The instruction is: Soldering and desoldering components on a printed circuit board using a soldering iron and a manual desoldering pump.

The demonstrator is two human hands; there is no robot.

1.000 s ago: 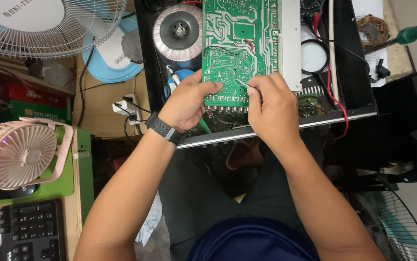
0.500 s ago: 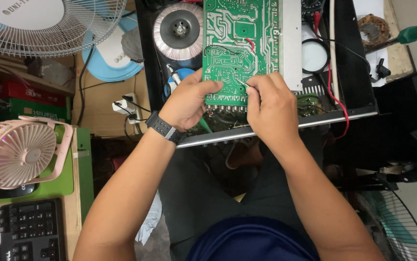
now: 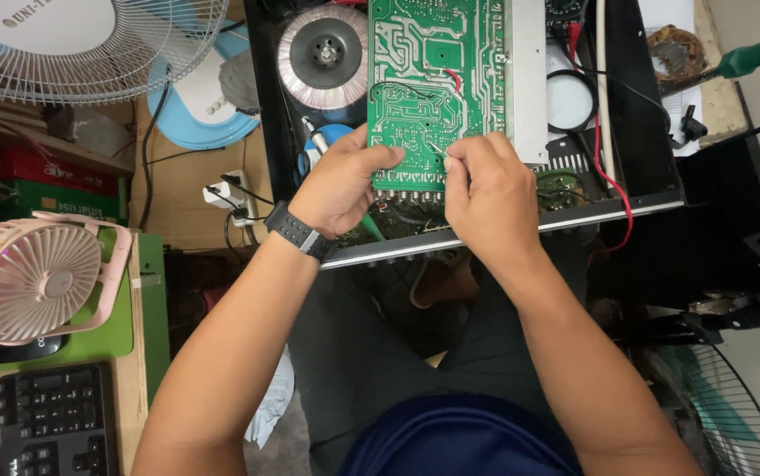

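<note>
Left hand: closed on the lower left edge of the green circuit board, thumb laid along the board's face, fingers tucked beneath; black wristwatch on the wrist.
Right hand: pinched shut on a thin metal probe, tip of it touching the board's lower middle; fingers curled, knuckles toward the camera.
Circuit board: solder side up, pale traces showing, tilted over the open black metal case; lower edge between the two hands, top edge cut off by the frame; thin black wire and short red wire lying across its face.
Metal case: open on top, silver front rail nearest the body, resting across the lap.
Inside the case, left: round ring-shaped transformer, just beside the board; blue cylinder below it, partly hidden by the left hand.
Inside the case, right: grey metal strip along the board's edge, red wire curving down to the front rail, small green board near the right hand.
Far left: white fan grille at the top, small pink fan on a green mat, black keyboard below it.
Behind the left hand: white power strip with plugs, on a wooden surface.
Upper right: green-handled tool, well apart from both hands.
Lower right: dark wire fan guard by the right elbow.
</note>
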